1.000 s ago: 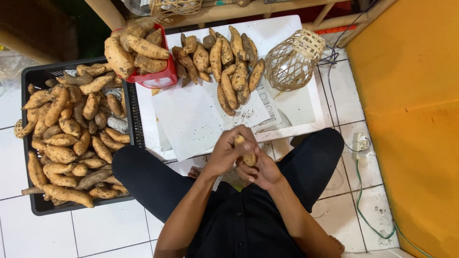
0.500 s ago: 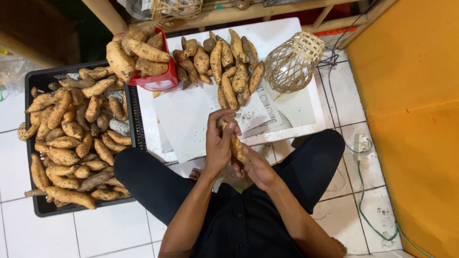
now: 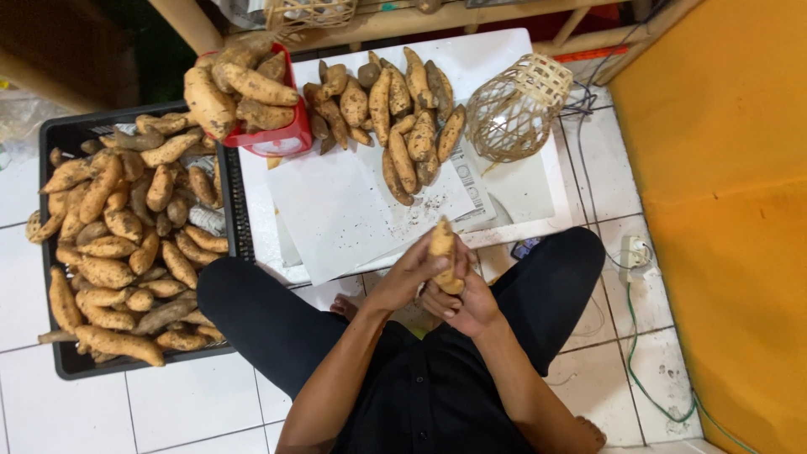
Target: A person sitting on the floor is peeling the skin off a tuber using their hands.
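- Left hand [image 3: 409, 276] is gripping a single sweet potato [image 3: 444, 252] from the side, fingers wrapping its lower half.
- Right hand [image 3: 464, 301] is cupping the same sweet potato from below, fingers curling closed around it.
- Sweet potato is standing roughly upright, held above the lap, just in front of the white table [image 3: 521, 189].
- Loose pile of sweet potatoes [image 3: 395, 109] is lying on the table beside a woven basket [image 3: 517, 105].
- Red scale tray [image 3: 282, 139] is carrying more tubers.
- Black crate [image 3: 59, 357] at the left is holding many more.

Sweet potato [image 3: 443, 252] in both hands
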